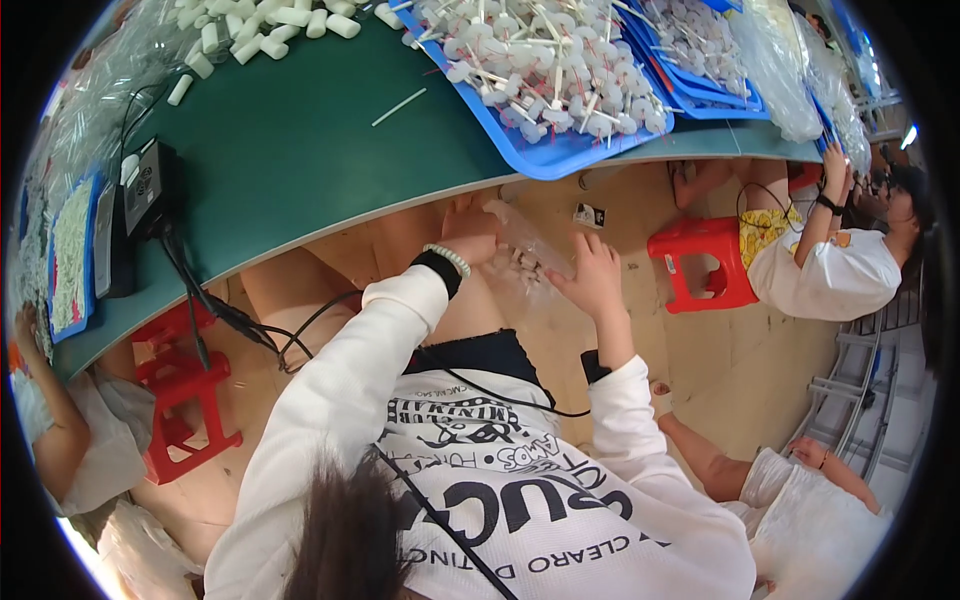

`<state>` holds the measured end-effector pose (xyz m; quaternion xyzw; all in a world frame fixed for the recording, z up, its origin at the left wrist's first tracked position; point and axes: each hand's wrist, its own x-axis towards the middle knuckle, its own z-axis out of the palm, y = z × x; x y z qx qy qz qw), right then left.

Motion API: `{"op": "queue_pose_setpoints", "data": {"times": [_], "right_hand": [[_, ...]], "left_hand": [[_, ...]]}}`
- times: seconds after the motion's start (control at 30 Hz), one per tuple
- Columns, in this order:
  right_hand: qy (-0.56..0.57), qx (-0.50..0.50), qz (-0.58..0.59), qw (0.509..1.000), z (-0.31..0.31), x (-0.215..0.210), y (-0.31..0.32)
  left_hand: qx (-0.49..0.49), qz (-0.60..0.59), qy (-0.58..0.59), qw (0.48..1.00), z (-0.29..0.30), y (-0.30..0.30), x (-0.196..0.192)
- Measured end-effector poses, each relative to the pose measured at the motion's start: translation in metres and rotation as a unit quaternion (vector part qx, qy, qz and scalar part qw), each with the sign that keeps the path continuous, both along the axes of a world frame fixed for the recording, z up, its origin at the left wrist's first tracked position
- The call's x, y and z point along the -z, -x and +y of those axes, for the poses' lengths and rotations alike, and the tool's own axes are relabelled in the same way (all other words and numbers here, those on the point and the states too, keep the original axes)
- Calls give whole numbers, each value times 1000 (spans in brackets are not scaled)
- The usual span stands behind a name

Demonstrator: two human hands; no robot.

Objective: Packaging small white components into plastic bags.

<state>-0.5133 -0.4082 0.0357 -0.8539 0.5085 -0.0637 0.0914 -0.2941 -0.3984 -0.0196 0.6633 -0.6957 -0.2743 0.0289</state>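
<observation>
My left hand [472, 236], with a beaded bracelet at the wrist, grips the edge of a clear plastic bag [530, 250] below the table's near edge. Small pale pieces [520, 272] lie inside the bag; their kind is too small to tell. To the bag's right is my right hand [592, 281], its fingers apart and its thumb close to the plastic. Whether that thumb touches the bag, I cannot tell.
On the green table [300, 130] stands a blue tray [545, 160] heaped with white disc-and-stick parts. White cylinders [265, 30] lie at the back; a thin stick [398, 107] lies nearer. A black box [150, 190] trails cables. People sit on both sides; a red stool [703, 265] stands right.
</observation>
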Motion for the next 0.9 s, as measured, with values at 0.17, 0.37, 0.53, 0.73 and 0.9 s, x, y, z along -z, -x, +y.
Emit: {"op": "queue_pose_setpoints", "data": {"times": [0.17,0.37,0.53,0.73,0.9], "right_hand": [[-128,21,21,991,11,-19,2],[-192,25,-35,980,7,-48,-1],[-176,46,-152,971,-2,-96,-3],[-267,4,-193,944,-7,-145,-34],[-367,-112,-321,866,-10,-191,-76]], "left_hand": [[-17,21,55,998,20,-13,-50],[-98,202,66,972,60,-37,-84],[-122,290,119,942,98,-68,-116],[-209,245,80,943,141,-91,-160],[-275,292,150,904,157,-102,-180]]}}
